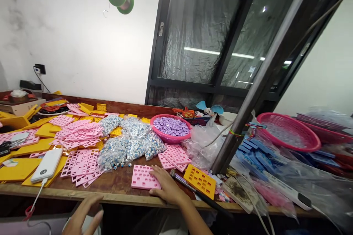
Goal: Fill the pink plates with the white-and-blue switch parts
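Catalogued as I see it through the head camera:

Item: pink grid plate [145, 177], lying flat on the desk [118, 185], directly left of my right hand [167, 187]. 
Right hand: laid against the plate's right side, fingers over its far right part, thumb by its near right corner; whether it grips, I cannot tell. 
Left hand [82, 218]: released, fingers parted and loosely bent, off the desk's near edge.

Right of my right hand: dark rod-shaped tool [180, 180], just beside; then yellow grid plate [200, 181]. 
Just beyond it: overlapping pink plates [178, 154]; farther, pink basket [176, 140] of purple pieces [171, 126]. 
Beyond and left of it: clear bags of small blue-and-white parts [134, 146].

Beyond my left hand: pink plate stack [82, 165]; farther left, white power bank [49, 164], cable attached.
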Demonstrator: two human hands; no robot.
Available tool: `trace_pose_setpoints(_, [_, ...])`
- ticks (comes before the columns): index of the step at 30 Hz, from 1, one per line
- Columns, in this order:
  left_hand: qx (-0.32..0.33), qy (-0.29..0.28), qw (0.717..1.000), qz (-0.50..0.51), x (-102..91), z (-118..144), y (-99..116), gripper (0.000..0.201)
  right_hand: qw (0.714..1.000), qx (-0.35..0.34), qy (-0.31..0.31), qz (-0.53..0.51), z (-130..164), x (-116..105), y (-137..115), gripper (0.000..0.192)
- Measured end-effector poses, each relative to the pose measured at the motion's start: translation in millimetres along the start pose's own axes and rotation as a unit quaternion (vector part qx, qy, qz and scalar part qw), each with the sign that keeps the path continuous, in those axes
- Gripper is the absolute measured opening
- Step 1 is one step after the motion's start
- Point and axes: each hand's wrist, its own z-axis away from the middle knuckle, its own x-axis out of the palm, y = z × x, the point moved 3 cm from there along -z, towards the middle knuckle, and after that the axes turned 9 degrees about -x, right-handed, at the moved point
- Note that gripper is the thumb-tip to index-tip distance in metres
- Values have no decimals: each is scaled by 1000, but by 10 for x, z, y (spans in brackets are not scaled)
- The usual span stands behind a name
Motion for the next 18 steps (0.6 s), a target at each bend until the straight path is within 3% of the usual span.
trace_pose_setpoints(3, [26,38,999,-11,3,-658,224,35,999,-27,14,-34,-169,-29,-12,63])
trace_pose_setpoints(7, [18,64,996,-57,135,-1318,377,39,992,-44,107,-56,-515,-67,5,29])
trace_pose_setpoints(13, [46,28,997,-62,333,-1635,414,50,995,-58,69,-50,-1185,14,66,18])
trace_pose_setpoints(18, [85,-15,996,-36,347,-1861,436,41,996,-73,33,-26,-1580,168,15,13])
